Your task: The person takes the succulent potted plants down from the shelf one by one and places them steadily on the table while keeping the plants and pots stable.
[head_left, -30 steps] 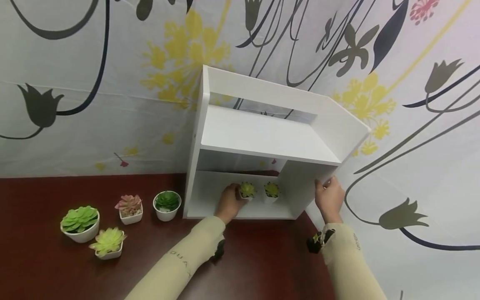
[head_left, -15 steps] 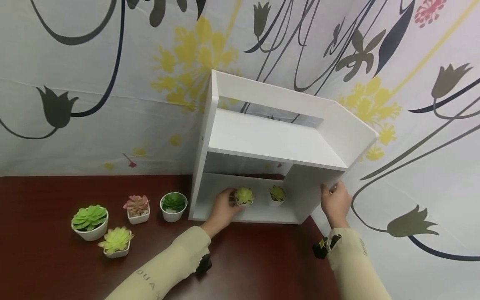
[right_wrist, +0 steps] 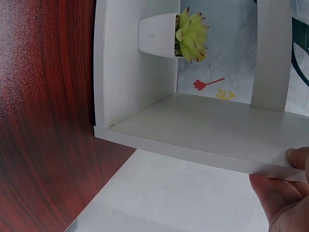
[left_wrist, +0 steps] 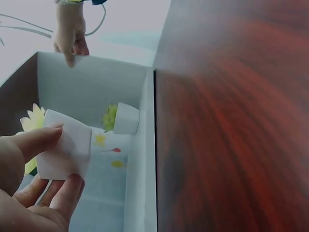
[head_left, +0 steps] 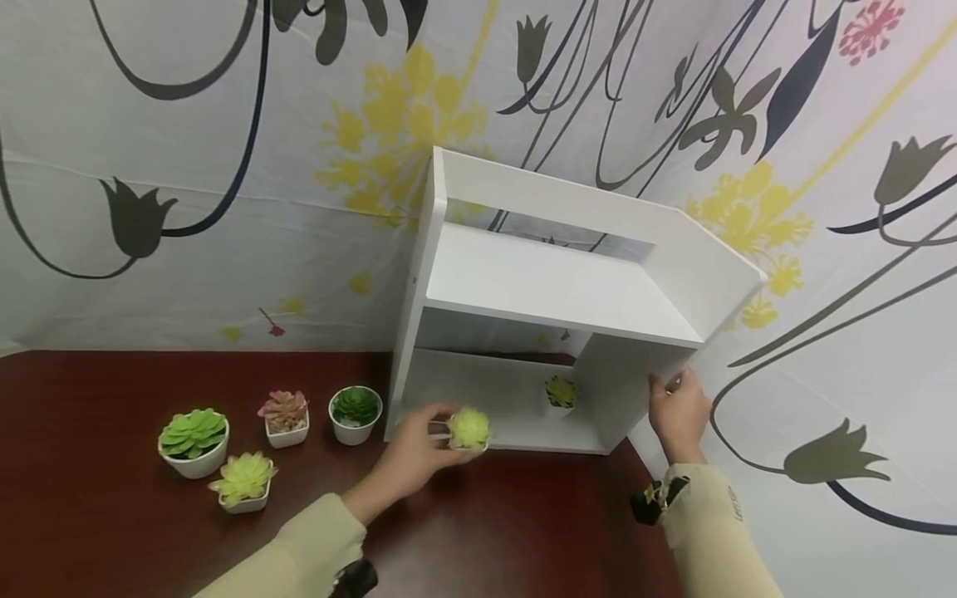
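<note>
My left hand (head_left: 415, 453) pinches a yellow-green potted succulent (head_left: 469, 429) at the front edge of the lower shelf. In the left wrist view its square white pot (left_wrist: 66, 147) sits between thumb and fingers. My right hand (head_left: 679, 414) grips the right side panel (right_wrist: 193, 126) of the white shelf unit (head_left: 553, 278), thumb on the inner face and fingers outside. Another potted succulent with dark-tipped leaves (head_left: 559, 394) stands upright on the lower shelf near that panel.
Left of the shelf on the dark red tabletop (head_left: 97, 498) stand a dark green succulent (head_left: 355, 414), a pink one (head_left: 286, 417), a bright green one (head_left: 193, 442) and a yellow-green one (head_left: 243, 482). A flower-patterned cloth (head_left: 224, 274) hangs behind.
My left hand has lifted the succulent off the lower shelf and drawn it left and toward me. The right hand keeps its grip on the side panel. The head view has shifted slightly.
</note>
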`<state>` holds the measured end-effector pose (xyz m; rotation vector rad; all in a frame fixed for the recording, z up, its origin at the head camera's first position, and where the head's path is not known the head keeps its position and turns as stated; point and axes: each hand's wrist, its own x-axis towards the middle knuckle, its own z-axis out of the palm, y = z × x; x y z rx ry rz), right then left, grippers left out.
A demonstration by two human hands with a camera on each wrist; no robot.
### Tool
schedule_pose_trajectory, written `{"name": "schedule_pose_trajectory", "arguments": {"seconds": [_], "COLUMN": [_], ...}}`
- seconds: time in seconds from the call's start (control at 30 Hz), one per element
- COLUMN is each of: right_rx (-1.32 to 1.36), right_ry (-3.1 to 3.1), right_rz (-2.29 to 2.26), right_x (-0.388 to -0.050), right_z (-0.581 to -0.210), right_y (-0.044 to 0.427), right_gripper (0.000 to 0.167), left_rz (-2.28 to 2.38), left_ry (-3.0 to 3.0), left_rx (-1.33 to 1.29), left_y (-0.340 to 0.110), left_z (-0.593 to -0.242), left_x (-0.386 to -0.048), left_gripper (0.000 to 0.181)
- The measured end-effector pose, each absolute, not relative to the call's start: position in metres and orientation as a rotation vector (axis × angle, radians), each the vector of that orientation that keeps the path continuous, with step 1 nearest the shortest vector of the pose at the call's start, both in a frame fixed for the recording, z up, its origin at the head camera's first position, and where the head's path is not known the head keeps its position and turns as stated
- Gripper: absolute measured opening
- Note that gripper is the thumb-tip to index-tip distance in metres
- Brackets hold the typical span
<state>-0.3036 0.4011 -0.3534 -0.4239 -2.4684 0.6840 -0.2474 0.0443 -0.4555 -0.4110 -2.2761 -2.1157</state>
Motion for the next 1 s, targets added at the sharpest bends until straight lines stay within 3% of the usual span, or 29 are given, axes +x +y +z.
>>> {"name": "schedule_pose_trajectory", "arguments": {"seconds": [0.5,1.0], "right_rx": [-0.422,-0.41], "right_ry": [-2.486,-2.501], "right_rz": [0.649,0.66], "right_x": [-0.303,-0.305], "right_z": [-0.354,-0.355], "right_y": [0.403,0.405], "right_gripper": [0.035,0.041], "left_rz": [-1.932,-1.872], "left_ry": [-2.423,-2.544], "left_rx": [-0.051,0.08], "left_y": [-0.025,-0.061], "left_z": [-0.466,-0.477], "left_x": [-0.2,-0.179], "left_gripper": [0.06,0.067]}}
